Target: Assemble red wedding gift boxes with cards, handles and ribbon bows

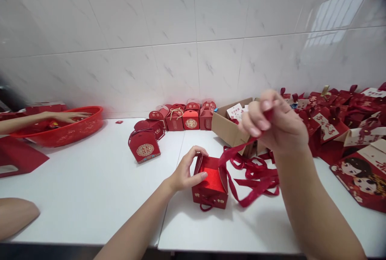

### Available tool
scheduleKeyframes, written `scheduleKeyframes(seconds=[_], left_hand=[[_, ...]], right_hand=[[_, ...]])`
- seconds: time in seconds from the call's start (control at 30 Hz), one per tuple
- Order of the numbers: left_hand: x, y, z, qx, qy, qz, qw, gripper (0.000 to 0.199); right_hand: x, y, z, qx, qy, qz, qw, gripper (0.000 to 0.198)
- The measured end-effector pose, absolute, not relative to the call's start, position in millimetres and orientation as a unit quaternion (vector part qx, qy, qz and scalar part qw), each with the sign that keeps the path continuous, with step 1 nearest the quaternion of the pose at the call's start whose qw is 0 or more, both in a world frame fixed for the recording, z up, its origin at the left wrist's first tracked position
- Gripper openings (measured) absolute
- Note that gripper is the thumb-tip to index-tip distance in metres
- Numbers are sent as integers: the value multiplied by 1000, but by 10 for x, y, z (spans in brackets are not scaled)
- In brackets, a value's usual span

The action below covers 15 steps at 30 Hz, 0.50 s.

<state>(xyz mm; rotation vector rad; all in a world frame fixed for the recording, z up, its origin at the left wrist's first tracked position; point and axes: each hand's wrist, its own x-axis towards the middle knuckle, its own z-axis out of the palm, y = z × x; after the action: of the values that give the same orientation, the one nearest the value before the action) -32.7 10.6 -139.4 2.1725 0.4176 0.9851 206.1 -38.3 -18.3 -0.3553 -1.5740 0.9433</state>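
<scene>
A small red gift box [210, 195] stands with its top open on the white table, its bright red inside showing. My left hand [189, 171] grips its left side, thumb over the opening and fingers behind the back flap. Raised to the right, my right hand [273, 121] is closed on a dark red ribbon [241, 147]. The ribbon runs down from my fingers past the box's right flap and hangs in a loop beside it. More loose ribbon [256, 171] lies in a tangle right of the box. A dark red cord hangs at the box's front.
Several small red boxes [191, 120] line the tiled wall. Another red box [145, 147] sits to the left. A cardboard carton [226, 129] stands behind my right hand. Finished-looking red bags [328, 127] crowd the right. A co-worker's hand [68, 116] reaches into a red basin [69, 133].
</scene>
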Motion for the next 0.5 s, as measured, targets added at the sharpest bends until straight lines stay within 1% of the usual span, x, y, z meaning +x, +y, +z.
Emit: scheduleKeyframes(seconds=[0.07, 0.13, 0.2, 0.3, 0.37, 0.43, 0.5], left_hand=[[-337, 119, -1376, 846, 166, 388, 327, 40], [-353, 130, -1358, 847, 174, 399, 306, 43], [-368, 138, -1345, 839, 184, 406, 313, 41], [-370, 145, -1349, 799, 201, 436, 362, 27], [-355, 147, -1364, 765, 216, 468, 388, 21], [-333, 147, -1380, 738, 230, 489, 404, 19], [-313, 146, -1391, 719, 242, 500, 417, 18]], right_hand=[[2104, -392, -177, -191, -670, 394, 600, 24], [2065, -370, -182, -241, -672, 403, 572, 23], [1963, -331, -201, -269, -693, 434, 509, 19], [1788, -253, -276, -311, -729, 457, 405, 18], [1700, -193, -362, -349, -749, 449, 340, 21], [1633, -136, -458, -382, -767, 434, 279, 22], [1577, -90, -539, -408, -779, 417, 231, 19]])
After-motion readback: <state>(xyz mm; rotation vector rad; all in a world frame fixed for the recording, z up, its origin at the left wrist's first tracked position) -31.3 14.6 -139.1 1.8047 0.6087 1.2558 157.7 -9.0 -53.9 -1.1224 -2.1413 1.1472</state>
